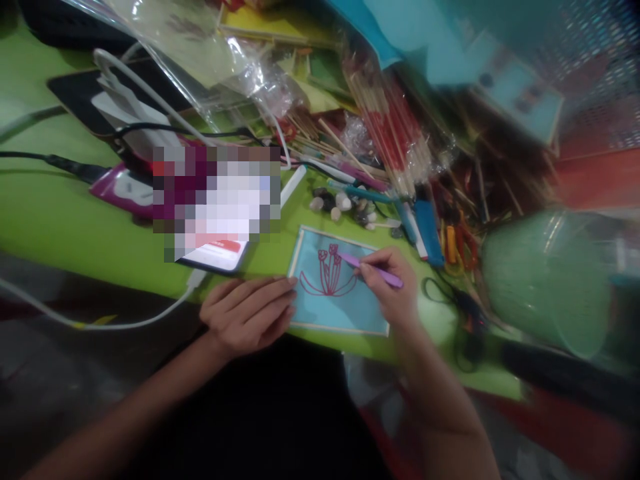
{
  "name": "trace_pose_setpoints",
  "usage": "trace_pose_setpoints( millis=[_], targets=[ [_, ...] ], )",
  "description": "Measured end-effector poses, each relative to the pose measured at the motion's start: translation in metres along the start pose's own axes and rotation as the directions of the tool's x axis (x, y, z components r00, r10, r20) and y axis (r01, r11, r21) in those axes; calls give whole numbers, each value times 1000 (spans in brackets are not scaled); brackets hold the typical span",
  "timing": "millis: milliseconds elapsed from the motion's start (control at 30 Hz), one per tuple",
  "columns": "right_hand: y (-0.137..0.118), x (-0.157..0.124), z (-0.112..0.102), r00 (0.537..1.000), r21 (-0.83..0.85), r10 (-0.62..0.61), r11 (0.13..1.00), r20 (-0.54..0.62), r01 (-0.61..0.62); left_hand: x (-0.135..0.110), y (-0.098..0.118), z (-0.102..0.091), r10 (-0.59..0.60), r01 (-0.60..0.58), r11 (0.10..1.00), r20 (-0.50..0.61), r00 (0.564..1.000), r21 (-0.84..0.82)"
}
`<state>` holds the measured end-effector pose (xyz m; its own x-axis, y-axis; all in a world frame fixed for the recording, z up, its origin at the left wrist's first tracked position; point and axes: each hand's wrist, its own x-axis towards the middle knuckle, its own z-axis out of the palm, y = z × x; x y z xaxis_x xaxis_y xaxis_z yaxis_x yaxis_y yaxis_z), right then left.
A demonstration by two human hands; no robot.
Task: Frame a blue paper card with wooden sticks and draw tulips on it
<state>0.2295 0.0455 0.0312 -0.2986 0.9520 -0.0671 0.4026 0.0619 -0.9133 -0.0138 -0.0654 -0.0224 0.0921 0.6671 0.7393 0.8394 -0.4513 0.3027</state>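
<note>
A light-blue card point(320, 315) with a pale raised border lies at the table's front edge. Red line drawing of flowers on curved stems point(329, 273) covers its middle. My right hand point(393, 287) is closed around a purple pen point(385, 274), whose tip meets the drawing near the right-hand flower. The right wrist side of that hand rests over the card's right border. My left hand point(250, 310) has its fingers together at the card's left border, gripping that edge; its thumb is partly hidden.
Left of the card lies a lit phone point(220, 253), partly pixelated, with a white cable point(140, 327). Behind are pebbles point(340, 202), bagged wooden sticks point(383, 127) and a purple power strip point(123, 190). To the right stand scissors point(455, 243) and a green translucent tub point(540, 280).
</note>
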Motion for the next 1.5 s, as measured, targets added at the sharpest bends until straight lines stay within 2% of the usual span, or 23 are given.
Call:
trace_pose_setpoints(
  millis=[167, 400, 633, 867, 1367, 1500],
  targets=[
    [1, 0, -1, 999, -2, 1, 1000, 40, -1, 0, 0, 0, 2, -2, 1000, 2, 1000, -11],
    [2, -1, 1, 1000, 5, 9, 1000, 5, -9, -3, -1, 1, -8, 8, 1000, -9, 1000, -22],
    [0, 0, -1, 999, -8, -4, 1000, 37, 4, 0, 0, 0, -5, 5, 1000, -1, 1000, -15],
    [1, 2, 2, 1000, 13, 13, 1000, -26, -13, -1, 0, 0, 2, -2, 1000, -3, 1000, -13],
    [-2, 0, 0, 999, 19, -4, 1000, 47, 3, 0, 0, 0, -3, 3, 1000, -1, 1000, -6],
    [-3, 0, 1, 1000, 16, -12, 1000, 19, 11, -2, -1, 0, -3, 3, 1000, 6, 1000, -14]
  ],
)
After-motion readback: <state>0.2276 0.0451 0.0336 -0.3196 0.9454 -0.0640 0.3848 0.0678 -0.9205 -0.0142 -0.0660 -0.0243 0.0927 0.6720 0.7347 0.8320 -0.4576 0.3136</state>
